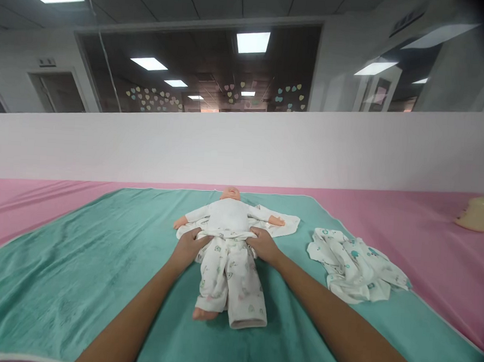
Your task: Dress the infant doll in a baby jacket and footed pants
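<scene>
On the teal blanket [96, 281], right in front of me, lies the baby doll [230, 218], flat on its back, head at the far end, arms flung wide! It's wearing a white long-sleeved top [228, 212] and printed white trousers [228, 273], and it's the trousers I've got. My left hand [190, 247] is at one side of the waist, thumb and fingers pinching the waistband; my right hand [265, 246] matches it on the other side, pinching too. Waistband up at the hem of the top, legs pointing my way! Look at the cuffs: a bare foot [205, 314] pokes out on the left, while on the right I see only the cuff. Under the doll, a pale garment [287, 223] spreads out past the arm on my right. Farther right, a crumpled printed cloth [357, 267] sits near the blanket's edge, and beyond it the pink sheet [407, 218] runs up to the white wall [244, 148].
</scene>
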A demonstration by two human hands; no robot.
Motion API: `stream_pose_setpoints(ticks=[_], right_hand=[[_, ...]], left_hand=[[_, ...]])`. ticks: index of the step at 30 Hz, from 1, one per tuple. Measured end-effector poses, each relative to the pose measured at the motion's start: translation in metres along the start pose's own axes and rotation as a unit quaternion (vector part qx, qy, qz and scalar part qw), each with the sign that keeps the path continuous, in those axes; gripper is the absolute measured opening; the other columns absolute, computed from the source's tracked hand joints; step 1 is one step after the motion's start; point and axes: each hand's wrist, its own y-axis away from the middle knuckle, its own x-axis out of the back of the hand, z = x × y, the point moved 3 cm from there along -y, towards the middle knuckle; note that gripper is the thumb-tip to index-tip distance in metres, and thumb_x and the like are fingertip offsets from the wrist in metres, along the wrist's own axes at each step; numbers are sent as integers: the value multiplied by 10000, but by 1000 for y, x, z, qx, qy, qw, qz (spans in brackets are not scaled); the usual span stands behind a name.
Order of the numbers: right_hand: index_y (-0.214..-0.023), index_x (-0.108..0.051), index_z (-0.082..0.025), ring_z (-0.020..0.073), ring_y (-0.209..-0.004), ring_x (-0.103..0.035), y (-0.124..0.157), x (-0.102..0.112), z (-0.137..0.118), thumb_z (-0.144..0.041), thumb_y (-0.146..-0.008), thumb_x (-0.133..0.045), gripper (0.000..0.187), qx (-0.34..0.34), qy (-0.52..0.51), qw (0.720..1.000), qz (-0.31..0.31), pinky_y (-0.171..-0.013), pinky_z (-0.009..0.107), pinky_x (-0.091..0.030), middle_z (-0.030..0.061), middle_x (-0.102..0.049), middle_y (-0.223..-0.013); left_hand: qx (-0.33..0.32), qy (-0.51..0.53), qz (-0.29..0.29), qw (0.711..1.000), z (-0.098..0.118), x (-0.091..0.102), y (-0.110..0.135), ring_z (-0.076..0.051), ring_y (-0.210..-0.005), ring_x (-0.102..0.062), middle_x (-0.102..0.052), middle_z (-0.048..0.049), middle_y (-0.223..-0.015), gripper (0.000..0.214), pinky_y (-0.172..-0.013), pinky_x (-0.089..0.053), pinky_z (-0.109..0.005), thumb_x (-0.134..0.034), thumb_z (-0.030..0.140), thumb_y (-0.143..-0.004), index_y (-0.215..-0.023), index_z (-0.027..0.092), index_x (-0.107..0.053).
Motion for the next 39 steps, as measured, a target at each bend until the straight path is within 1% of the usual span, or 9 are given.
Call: stream_pose_setpoints(ticks=[3, 7, 10, 14, 18, 25, 28, 32, 39], right_hand=[[-703, -447, -186, 123, -662, -421, 3, 7, -1, -270, -732, -509, 108, -8, -42, 999, -34, -599, 230, -328, -41, -439, -682], [-942, -565, -178, 177, -824, -509, 19, 15, -15, -421, -678, -669, 373, -24, -66, 983, -171, -709, 271, -391, 13, -569, -911], [-952, -625, -193, 210, -893, -529, 33, 13, -29, -421, -642, -714, 394, 14, -45, 968, -247, -770, 293, -396, 25, -600, -993], [-709, -612, -167, 178, -737, -523, 40, 0, -30, -298, -721, -615, 132, 37, -22, 976, -212, -640, 265, -369, -4, -580, -717], [-715, -584, -163, 152, -702, -516, 38, -6, -26, -286, -739, -589, 126, -42, -109, 983, -140, -629, 257, -374, -13, -574, -697], [-1298, -392, -224, 234, -1042, -516, 85, 13, -47, -452, -577, -760, 841, -69, -86, 955, -275, -810, 312, -435, 80, -503, -1221], [-1370, -265, -220, 272, -1187, -398, 113, 8, -58, -424, -462, -817, 1082, -14, 20, 972, -233, -938, 357, -372, 107, -365, -1340], [-1069, -477, -179, 244, -1014, -467, 129, -6, -79, -405, -521, -780, 666, 44, 136, 984, -104, -924, 389, -345, 67, -523, -1057], [-836, -449, -206, 233, -818, -505, 156, -17, -91, -284, -707, -583, 202, 15, 173, 984, -35, -693, 341, -387, 72, -574, -889]], left_hand=[[8, 26, -83, 996, 3, 2, 8, -197, -761, -542, -595, -15, -773, 428, -655, -430, -283, -544, 560, -694, -826, 155, -577], [-17, 36, -210, 977, 5, 7, 29, -222, -942, -539, -578, -41, -1028, 562, -775, -454, -312, -659, 496, -633, -1079, 189, -512], [-55, 8, -224, 973, 5, 9, 43, -238, -1075, -487, -529, -50, -1156, 565, -908, -405, -339, -700, 454, -618, -1104, 218, -537], [-51, -11, -186, 981, 6, 8, 49, -232, -930, -541, -602, -30, -944, 324, -835, -420, -330, -659, 460, -667, -837, 186, -637], [29, 112, -173, 978, 10, 9, 47, -211, -812, -579, -626, -26, -848, 365, -715, -445, -301, -612, 482, -714, -884, 161, -578], [-13, 108, -256, 960, 12, 9, 93, -228, -1075, -524, -517, -58, -1225, 767, -875, -442, -332, -718, 378, -630, -1276, 252, -324], [-27, -12, -242, 970, 13, 2, 118, -256, -1119, -492, -419, -86, -1329, 1004, -910, -426, -358, -787, 334, -524, -1350, 268, -221], [-83, -114, -130, 981, 30, -10, 127, -241, -1006, -543, -538, -72, -1140, 595, -858, -433, -353, -669, 314, -649, -1183, 209, -427], [-75, -196, -49, 977, 35, -19, 150, -234, -849, -571, -632, -38, -950, 334, -750, -411, -341, -531, 173, -695, -1022, 240, -546]])
